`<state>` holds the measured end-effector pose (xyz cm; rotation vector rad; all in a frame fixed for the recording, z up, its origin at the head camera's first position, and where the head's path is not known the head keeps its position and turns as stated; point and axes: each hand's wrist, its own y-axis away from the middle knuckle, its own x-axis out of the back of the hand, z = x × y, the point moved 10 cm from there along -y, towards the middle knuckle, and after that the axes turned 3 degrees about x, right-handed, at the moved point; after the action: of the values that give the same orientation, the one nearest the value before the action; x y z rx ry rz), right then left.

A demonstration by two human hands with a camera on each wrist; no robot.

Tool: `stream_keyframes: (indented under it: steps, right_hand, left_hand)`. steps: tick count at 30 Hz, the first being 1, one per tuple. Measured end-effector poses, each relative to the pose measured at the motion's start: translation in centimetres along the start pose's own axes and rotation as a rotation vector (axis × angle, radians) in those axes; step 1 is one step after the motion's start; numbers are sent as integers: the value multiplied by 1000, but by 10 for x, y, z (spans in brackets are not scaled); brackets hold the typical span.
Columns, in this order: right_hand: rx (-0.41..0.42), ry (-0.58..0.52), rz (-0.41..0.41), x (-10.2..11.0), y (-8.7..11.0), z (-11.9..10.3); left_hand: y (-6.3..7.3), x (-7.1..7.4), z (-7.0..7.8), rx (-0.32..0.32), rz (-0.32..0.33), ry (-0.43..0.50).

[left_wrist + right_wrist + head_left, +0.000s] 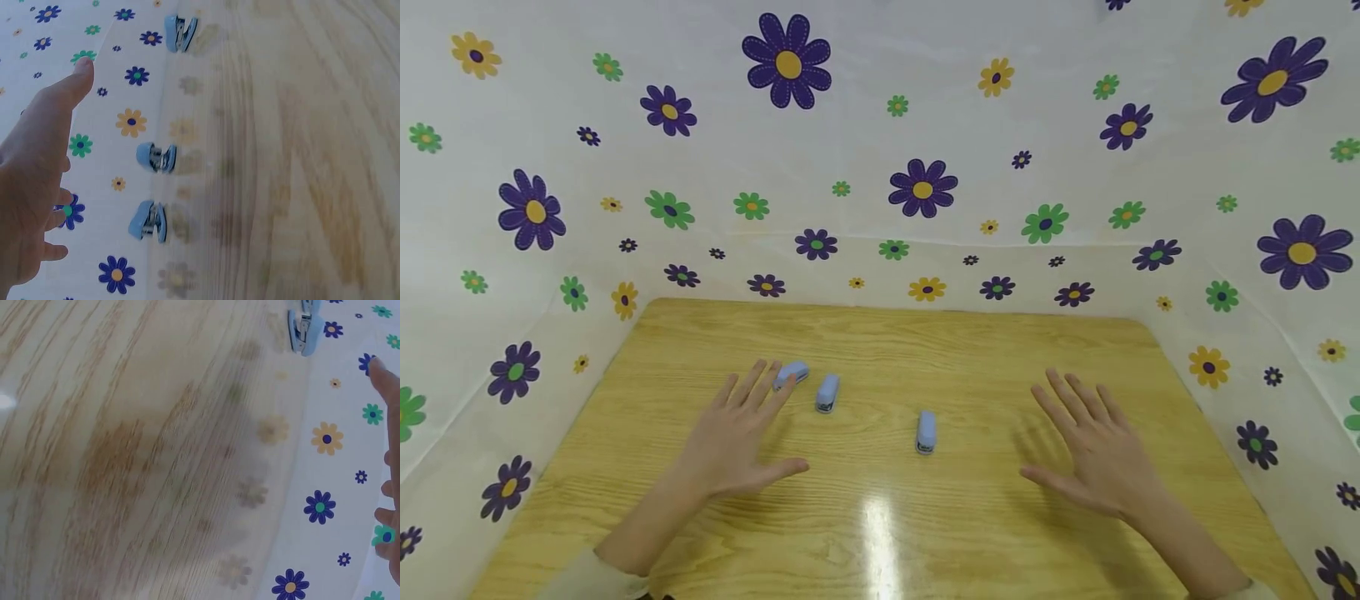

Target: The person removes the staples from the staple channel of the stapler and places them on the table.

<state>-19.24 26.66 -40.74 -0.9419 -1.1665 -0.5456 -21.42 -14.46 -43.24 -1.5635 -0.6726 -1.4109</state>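
Around mid-frame, 3 staplers sat on table; L hand (lower left) & R hand (lower right) had fingers apart, gripping nothing. Staplers prob. were light, stiff, slick-ish; best pinched mid-sides.

We count one table and, on it, three light blue staplers: two left of the table's middle and one slightly right of it. We see two hands, one left hand above the table's left part and one right hand above its right part, with five digits on each. We make out two sleeves, one per arm, by the table's near edge. White sheeting stands along three sides of the table, its printed flowers in three petal colours.
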Motion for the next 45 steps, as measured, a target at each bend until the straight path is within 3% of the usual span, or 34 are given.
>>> stream_keyframes:
  steps: [7, 16, 25, 37, 45]
  right_hand:
    - [132, -16, 66, -1, -16, -16]
    - [271, 3, 39, -17, -35, -40]
    - [433, 30, 51, -32, -50, -59]
    - [498, 64, -73, -57, -67, -76]
    - [514, 47, -125, -72, -77, -85]
  left_hand:
    - [-11, -11, 32, -60, 20, 9]
    - [-32, -35, 69, -126, -76, -6]
    - [-49, -58, 103, -208, -115, -4]
    - [-70, -81, 125, -209, -192, -61]
    - [-73, -89, 142, -228, -225, -69]
